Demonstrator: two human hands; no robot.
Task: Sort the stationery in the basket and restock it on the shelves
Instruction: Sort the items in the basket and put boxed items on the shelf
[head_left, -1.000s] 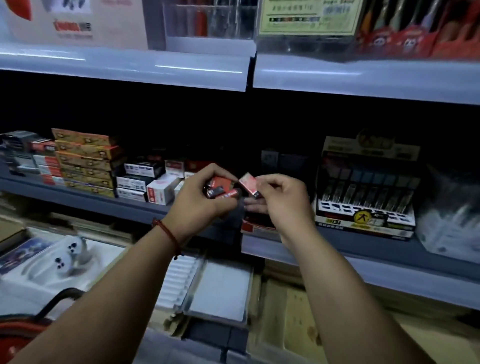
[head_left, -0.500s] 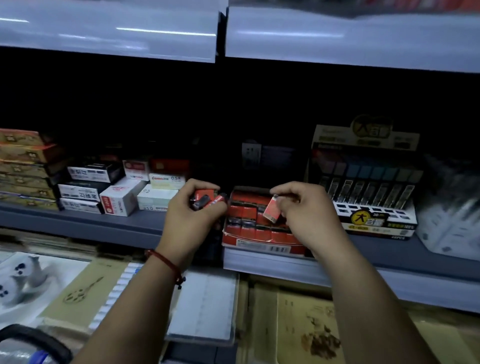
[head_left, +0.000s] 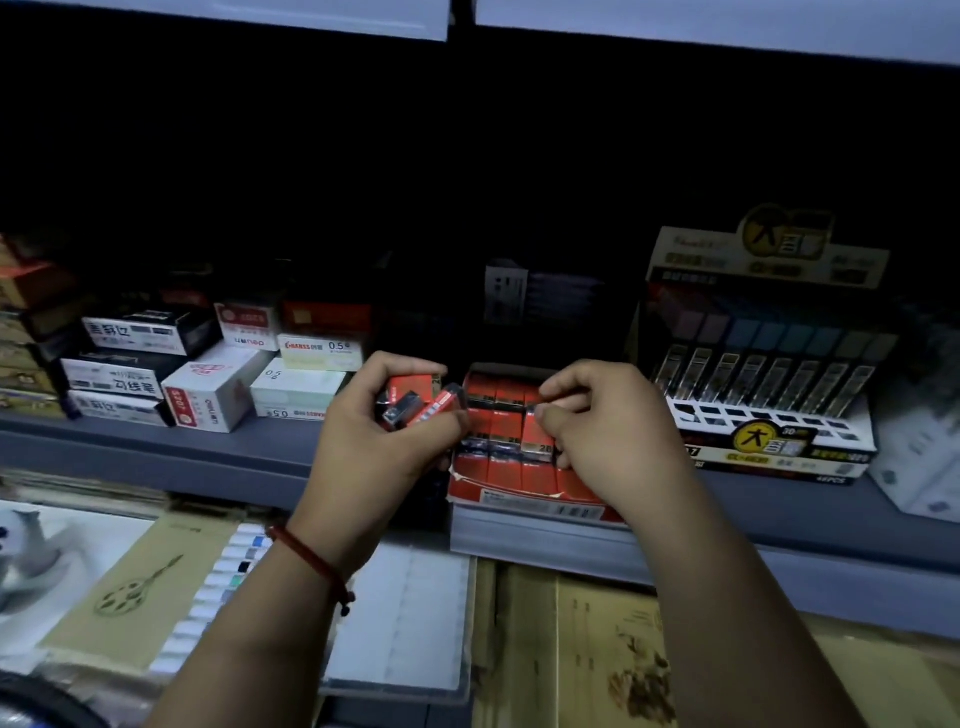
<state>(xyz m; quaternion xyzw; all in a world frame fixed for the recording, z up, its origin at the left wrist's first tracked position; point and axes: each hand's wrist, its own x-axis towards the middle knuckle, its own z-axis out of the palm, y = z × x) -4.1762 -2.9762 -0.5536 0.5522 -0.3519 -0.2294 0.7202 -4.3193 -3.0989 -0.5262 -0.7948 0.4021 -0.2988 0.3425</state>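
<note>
left hand grips several small red packs; right hand seemingly pinches one pack in the red display box.

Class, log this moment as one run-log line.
left hand: holds small red packs | right hand: pinches one pack in red display box | status: restocking shelf

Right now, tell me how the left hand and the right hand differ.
The left hand grips a bunch of small red packs; the right hand pinches a single pack. The left hand is beside the red tray; the right hand is over its rows. The left wrist wears a red cord; the right wrist is bare. Both hands have fingers curled round the same kind of pack.
</note>
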